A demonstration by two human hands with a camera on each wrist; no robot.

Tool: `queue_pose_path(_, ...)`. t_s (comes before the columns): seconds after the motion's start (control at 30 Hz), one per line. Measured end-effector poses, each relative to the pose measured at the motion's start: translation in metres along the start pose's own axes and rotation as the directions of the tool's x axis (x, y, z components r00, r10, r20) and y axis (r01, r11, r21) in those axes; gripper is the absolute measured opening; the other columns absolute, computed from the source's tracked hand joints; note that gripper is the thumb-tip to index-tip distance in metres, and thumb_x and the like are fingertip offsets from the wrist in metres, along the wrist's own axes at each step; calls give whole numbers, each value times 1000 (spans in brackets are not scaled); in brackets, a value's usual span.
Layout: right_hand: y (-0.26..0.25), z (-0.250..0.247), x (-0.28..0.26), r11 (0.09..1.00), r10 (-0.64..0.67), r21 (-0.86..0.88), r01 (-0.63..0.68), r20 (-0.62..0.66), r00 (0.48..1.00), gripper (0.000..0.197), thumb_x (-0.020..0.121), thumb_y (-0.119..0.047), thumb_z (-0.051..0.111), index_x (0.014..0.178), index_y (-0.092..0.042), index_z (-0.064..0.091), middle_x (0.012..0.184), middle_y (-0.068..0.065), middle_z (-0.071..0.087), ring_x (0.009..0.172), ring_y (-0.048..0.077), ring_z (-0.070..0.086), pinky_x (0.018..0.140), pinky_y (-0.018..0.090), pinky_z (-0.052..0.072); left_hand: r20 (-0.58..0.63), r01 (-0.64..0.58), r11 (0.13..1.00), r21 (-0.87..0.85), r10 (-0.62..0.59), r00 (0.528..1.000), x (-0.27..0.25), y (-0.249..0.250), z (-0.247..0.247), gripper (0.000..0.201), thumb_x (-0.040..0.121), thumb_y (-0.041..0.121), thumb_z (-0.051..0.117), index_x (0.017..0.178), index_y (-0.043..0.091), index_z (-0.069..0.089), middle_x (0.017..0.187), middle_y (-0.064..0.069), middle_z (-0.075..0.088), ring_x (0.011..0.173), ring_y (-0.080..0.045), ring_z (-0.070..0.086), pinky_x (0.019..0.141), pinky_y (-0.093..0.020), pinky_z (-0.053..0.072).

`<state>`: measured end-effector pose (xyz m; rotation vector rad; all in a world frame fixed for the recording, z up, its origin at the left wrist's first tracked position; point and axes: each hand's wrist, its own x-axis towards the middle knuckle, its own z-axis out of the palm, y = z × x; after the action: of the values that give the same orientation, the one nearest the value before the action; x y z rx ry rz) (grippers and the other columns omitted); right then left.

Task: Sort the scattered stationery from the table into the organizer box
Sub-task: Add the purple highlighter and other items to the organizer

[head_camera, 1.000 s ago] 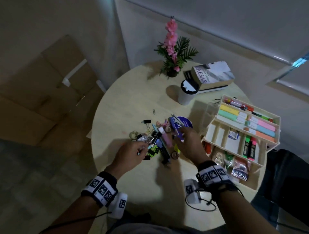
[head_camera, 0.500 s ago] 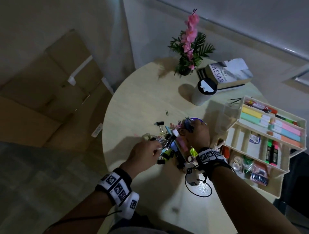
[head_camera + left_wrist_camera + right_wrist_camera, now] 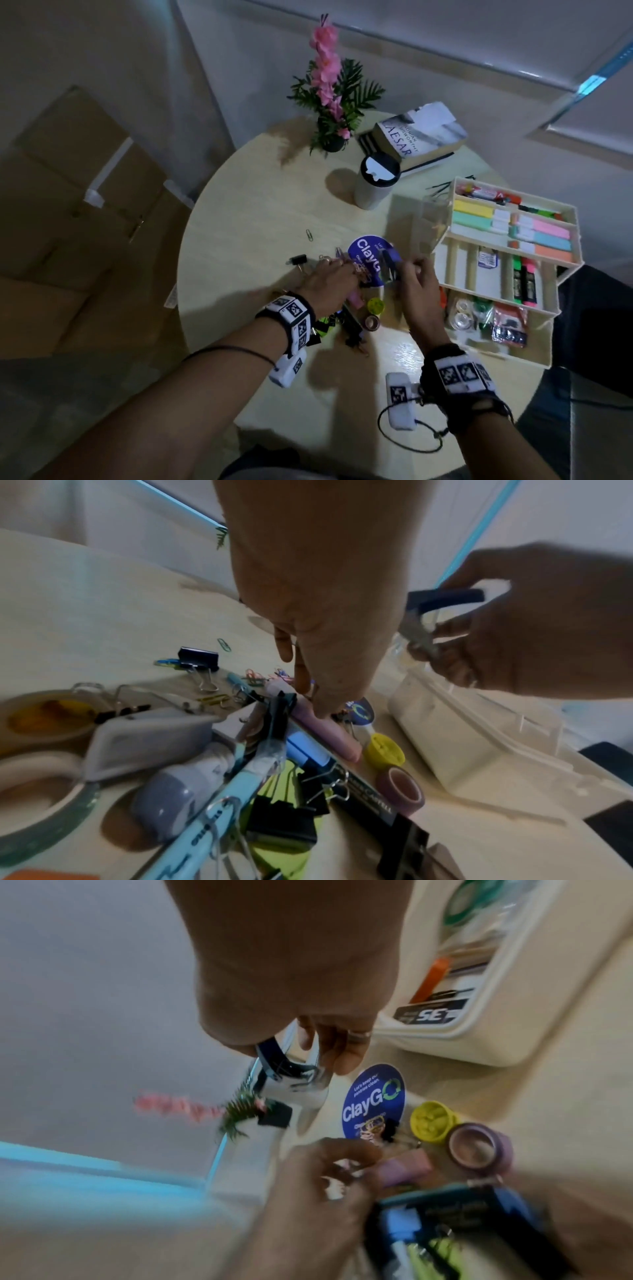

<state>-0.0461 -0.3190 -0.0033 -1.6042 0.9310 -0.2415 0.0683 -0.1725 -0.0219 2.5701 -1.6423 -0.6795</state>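
Clamped in your right hand (image 3: pixel 416 291) is a blue-handled metal tool (image 3: pixel 441 601), probably a stapler or staple remover; the fingers curl round its handle and metal jaw. A second ago that hand was down in the pile with the tool low among the pens; now you hold it lifted clear, above the blue round sticker (image 3: pixel 371 258) and just left of the organizer box (image 3: pixel 513 270). That suggests one item is out of the clutter and ready to go into a compartment.

Your left hand (image 3: pixel 329 282) has shifted from the near left part of the pile toward its far side. Its fingertips (image 3: pixel 320 704) now press down beside the pink marker (image 3: pixel 329 731) and the coloured paper clips (image 3: pixel 253 676). Whether it pinches a clip, I cannot tell; the right wrist view is blurred there.

Most stationery remains on the surface (image 3: pixel 260 205): binder clips, tape rolls, a light blue pen (image 3: pixel 212 815), a yellow cap (image 3: pixel 375 305). The box on the right already holds highlighters and sticky notes, with several slots free.
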Motion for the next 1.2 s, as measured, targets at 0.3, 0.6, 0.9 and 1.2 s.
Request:
queue_pose_path(0.3,25,-50,-59,932,168,292,-214,175,970,46,110,-47,45,112,-11,74,81,12,56,76,28,52,71,44,45,51,-88,977,194,79,996,22,10,4,35,89,13,71,122,22,68,132,-3,61,128,-30,54,109,-48,35)
queue_pose_path(0.6,47,-92,-86,928,158,327,-177,84,984,49,111,-39,43,110,0,74,87,18,67,78,26,62,77,39,54,-190,-47,995,88,63,980,15,4,15,32,91,21,70,122,22,62,120,-1,64,114,-26,59,100,-44,44)
queue_pose_path(0.9,69,-132,-38,881,333,422,-212,-237,913,36,110,-29,53,104,0,74,87,17,74,80,25,70,78,37,59,-423,-105,754,-649,-242,873,-16,54,-26,27,111,22,40,122,10,61,87,-1,64,67,-5,56,59,-28,43)
queue_pose_path(1.2,81,-120,6,890,383,352,-291,-230,895,42,105,-32,60,97,8,73,86,17,72,77,25,65,70,38,52,-86,53,516,-855,-242,966,-24,92,-42,47,103,13,52,141,40,47,113,21,65,93,-11,65,84,-42,57)
